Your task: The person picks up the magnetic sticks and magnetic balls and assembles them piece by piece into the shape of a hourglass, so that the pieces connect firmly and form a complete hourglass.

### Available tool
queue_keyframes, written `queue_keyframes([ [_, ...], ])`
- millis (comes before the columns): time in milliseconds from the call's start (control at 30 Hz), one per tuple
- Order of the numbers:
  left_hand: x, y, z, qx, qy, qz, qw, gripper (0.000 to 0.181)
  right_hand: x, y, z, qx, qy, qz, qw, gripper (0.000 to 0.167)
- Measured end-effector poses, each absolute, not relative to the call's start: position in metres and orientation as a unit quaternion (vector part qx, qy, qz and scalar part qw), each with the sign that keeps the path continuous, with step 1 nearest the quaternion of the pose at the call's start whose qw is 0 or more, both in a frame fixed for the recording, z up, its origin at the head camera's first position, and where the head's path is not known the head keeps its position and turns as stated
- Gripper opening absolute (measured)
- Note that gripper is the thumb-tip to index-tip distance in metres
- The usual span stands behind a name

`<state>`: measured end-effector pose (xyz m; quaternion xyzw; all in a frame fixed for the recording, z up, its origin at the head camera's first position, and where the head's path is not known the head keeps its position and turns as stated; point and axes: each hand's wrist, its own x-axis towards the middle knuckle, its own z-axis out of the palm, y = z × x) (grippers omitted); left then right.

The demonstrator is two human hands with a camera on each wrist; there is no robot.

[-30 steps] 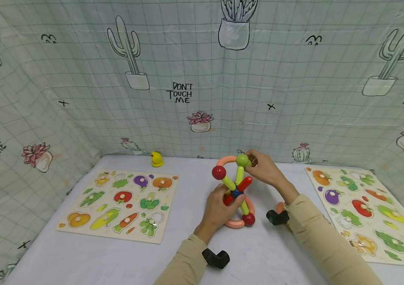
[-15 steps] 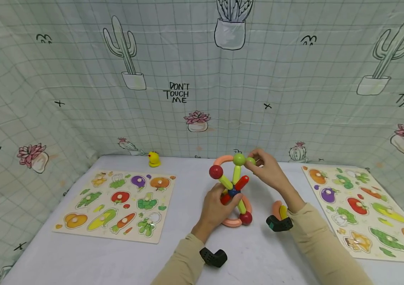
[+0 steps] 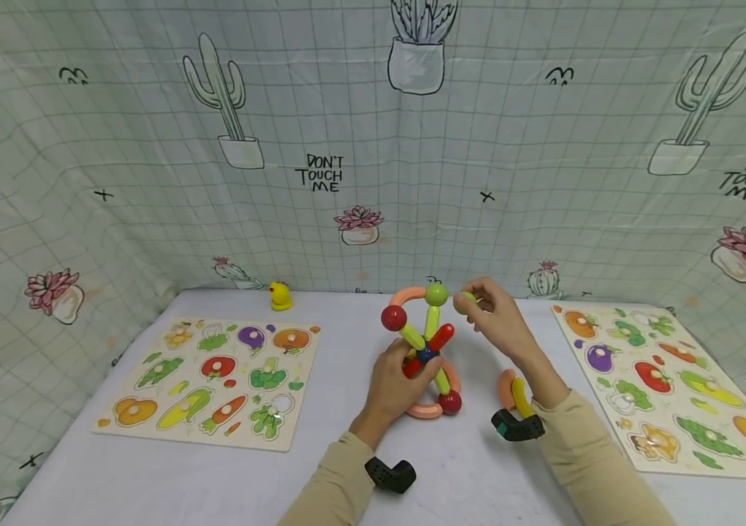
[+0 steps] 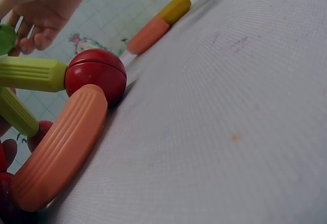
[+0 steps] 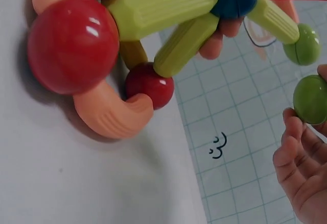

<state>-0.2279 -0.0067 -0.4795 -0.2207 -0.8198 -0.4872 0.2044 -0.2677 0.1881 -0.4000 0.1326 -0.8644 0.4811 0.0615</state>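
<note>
Near the table's middle stands a magnetic ball-and-stick model: a blue ball (image 3: 428, 353) at its centre, yellow-green sticks, red sticks (image 3: 442, 337), red balls (image 3: 394, 318) and curved salmon rods (image 4: 64, 150). My left hand (image 3: 387, 389) grips it around the centre; part of the model is hidden behind those fingers. At its top sits a green ball (image 3: 436, 294). Just right of that, my right hand (image 3: 503, 323) pinches a second green ball (image 5: 310, 99) between thumb and fingers. A gap separates the two green balls in the right wrist view.
A loose salmon rod (image 3: 506, 389) and a yellow rod (image 3: 520, 398) lie beside my right forearm. Vegetable puzzle boards flank the work, one left (image 3: 241, 398) and one right (image 3: 665, 394). A yellow toy duck (image 3: 280, 296) stands by the back edge, before a printed curtain (image 3: 267, 219).
My right hand has drawn the pinched green ball rightward, away from the green ball atop the model. My left hand keeps its grip. The head view has shifted slightly.
</note>
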Motion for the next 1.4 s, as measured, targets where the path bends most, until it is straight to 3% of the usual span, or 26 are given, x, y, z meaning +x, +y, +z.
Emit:
queue_keyframes([
  [533,-0.219,-0.008,-0.482,-0.215,-0.823,-0.49,0.192,0.034,-0.235,0.187,-0.395,0.205,-0.818,0.53,0.092,0.027],
  [900,-0.218,-0.008,-0.486,-0.227,-0.819,-0.491,0.194,0.033,-0.215,0.181,-0.383,0.285,-0.814,0.493,0.119,0.034],
  [1100,-0.222,-0.008,-0.482,-0.235,-0.815,-0.489,0.204,0.032,-0.205,0.173,-0.362,0.296,-0.826,0.465,0.114,0.034],
  [1400,-0.223,-0.007,-0.482,-0.222,-0.82,-0.491,0.191,0.033,-0.214,0.19,-0.372,0.276,-0.815,0.505,0.065,0.031],
])
